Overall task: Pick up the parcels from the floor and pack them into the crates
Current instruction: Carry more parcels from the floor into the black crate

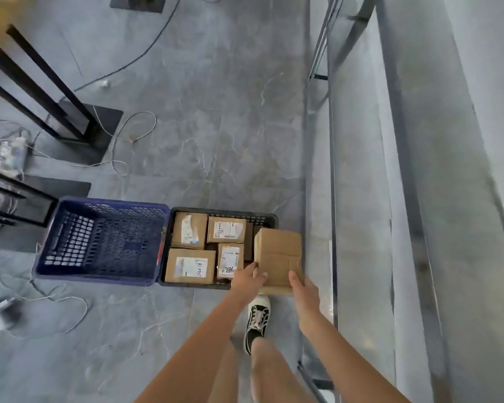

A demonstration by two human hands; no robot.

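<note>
Parcel (277, 257), plain brown carton, held between both hands above the right end of the black crate (269, 218); left hand (249, 279) grips its near left edge, right hand (303, 292) its near right corner, fingers curled on it. Four labelled parcels (190, 266) lie in the crate. Blue crate (99, 245) adjoins on the left. Grey marbled floor (216, 126), loose cables, black stands, metal rail along the floor's right edge. Label writing partly illegible.
</note>
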